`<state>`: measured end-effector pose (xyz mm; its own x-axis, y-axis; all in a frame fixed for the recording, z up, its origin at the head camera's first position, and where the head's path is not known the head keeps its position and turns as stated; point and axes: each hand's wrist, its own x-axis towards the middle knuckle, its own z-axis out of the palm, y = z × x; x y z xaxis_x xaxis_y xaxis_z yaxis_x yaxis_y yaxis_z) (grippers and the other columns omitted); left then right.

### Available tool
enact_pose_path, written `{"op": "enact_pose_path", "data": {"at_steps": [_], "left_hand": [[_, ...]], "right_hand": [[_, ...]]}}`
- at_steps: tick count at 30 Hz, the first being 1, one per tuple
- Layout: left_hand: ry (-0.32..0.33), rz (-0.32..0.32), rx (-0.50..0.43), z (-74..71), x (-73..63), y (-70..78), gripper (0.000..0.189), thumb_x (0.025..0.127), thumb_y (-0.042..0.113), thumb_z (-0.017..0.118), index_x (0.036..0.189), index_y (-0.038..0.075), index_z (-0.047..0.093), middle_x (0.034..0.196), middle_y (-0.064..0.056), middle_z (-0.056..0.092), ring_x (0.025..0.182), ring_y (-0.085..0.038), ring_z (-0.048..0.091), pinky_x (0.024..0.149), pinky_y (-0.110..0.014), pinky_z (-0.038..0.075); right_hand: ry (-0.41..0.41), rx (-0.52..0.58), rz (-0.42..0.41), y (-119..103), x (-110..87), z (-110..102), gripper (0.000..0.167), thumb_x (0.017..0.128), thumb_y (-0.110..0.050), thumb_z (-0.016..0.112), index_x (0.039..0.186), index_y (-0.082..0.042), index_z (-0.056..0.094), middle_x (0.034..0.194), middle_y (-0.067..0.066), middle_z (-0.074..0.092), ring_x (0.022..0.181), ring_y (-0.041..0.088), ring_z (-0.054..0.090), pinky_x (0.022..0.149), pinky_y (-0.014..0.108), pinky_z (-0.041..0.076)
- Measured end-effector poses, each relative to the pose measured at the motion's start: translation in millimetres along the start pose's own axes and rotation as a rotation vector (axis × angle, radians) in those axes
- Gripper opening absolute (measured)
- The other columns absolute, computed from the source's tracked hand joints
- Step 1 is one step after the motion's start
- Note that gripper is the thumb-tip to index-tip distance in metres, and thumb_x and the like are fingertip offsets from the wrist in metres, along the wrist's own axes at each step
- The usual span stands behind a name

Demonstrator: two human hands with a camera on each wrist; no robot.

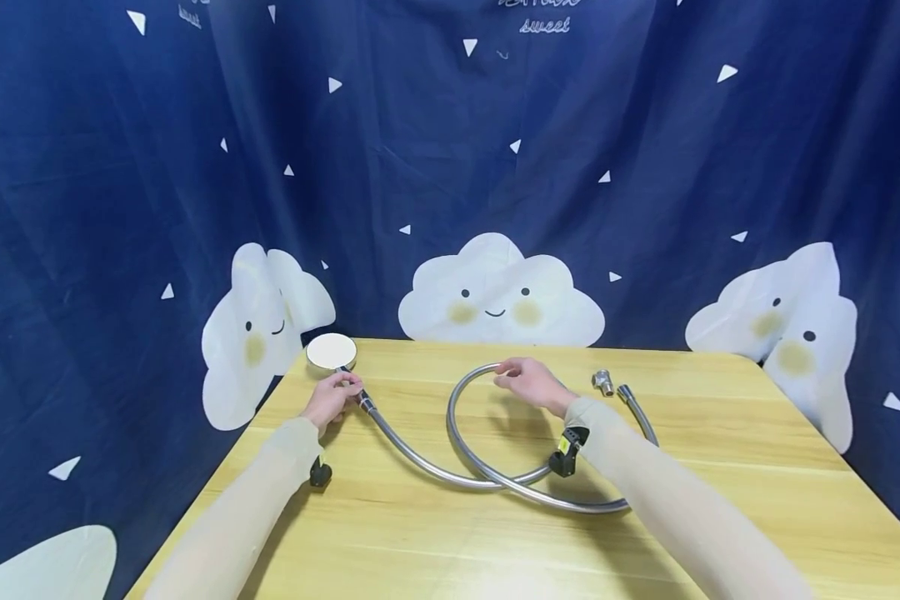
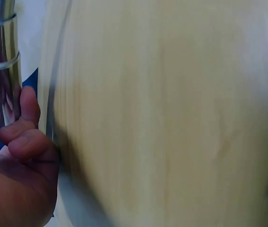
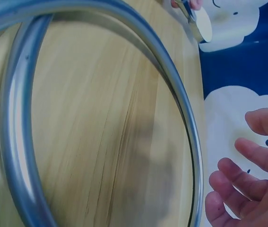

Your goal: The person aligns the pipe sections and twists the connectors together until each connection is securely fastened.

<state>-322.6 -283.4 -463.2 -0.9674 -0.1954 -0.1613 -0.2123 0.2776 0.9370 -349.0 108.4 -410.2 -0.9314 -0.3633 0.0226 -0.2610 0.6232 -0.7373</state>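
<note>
At the table's far left, my left hand grips the chrome handle of a shower head with a round white face. Close up in the left wrist view, the left fingers and thumb curl round the handle just below its ringed joint. A silver shower hose runs from that joint and loops across the table. My right hand hovers by the far side of the loop. Its fingers are spread and loosely bent, apart from the hose, with nothing between them.
A small chrome fitting lies at the back right, beside the hose's free end connector. Blue curtain with white clouds hangs behind and beside the wooden table. The hose crosses itself near the middle.
</note>
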Motion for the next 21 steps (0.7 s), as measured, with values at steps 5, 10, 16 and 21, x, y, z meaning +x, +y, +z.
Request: {"op": "enact_pose_path", "data": {"at_steps": [5,10,16,21], "left_hand": [[-0.041,0.029,0.014,-0.2,2.2,-1.9,0.017,0.1,0.02,0.062,0.112,0.008,0.062,0.073,0.006,0.064,0.057,-0.012,0.043,0.048,-0.025,0.029],[-0.096,0.008,0.04,0.8,3.7,-8.3,0.017,0.1,0.018,0.061,0.113,0.006,0.059,0.07,0.005,0.062,0.053,-0.012,0.04,0.046,-0.025,0.029],[-0.109,0.057,0.066,0.1,8.1,-10.5,0.018,0.101,0.017,0.06,0.112,0.003,0.059,0.071,0.003,0.063,0.05,-0.011,0.04,0.042,-0.025,0.029],[-0.116,0.1,0.138,-1.4,5.6,-4.7,0.013,0.101,0.016,0.06,0.107,0.005,0.059,0.071,0.001,0.063,0.05,-0.012,0.043,0.041,-0.025,0.03]], "right_hand": [[0.027,-0.005,-0.019,8.0,-1.6,-5.5,0.033,0.097,-0.024,0.063,0.122,-0.002,0.067,0.128,0.022,0.065,0.121,0.037,0.059,0.101,0.049,0.049],[0.01,-0.001,-0.001,12.7,-7.8,-8.6,0.034,0.097,-0.023,0.063,0.122,-0.001,0.067,0.128,0.023,0.065,0.12,0.037,0.06,0.101,0.049,0.049],[0.019,-0.011,-0.011,15.9,-11.3,-16.9,0.033,0.097,-0.021,0.062,0.122,0.0,0.067,0.129,0.026,0.064,0.122,0.041,0.06,0.101,0.05,0.049],[0.015,-0.02,-0.005,23.4,-12.1,-24.6,0.033,0.098,-0.021,0.061,0.123,-0.001,0.066,0.127,0.024,0.065,0.119,0.038,0.061,0.099,0.048,0.05]]}}
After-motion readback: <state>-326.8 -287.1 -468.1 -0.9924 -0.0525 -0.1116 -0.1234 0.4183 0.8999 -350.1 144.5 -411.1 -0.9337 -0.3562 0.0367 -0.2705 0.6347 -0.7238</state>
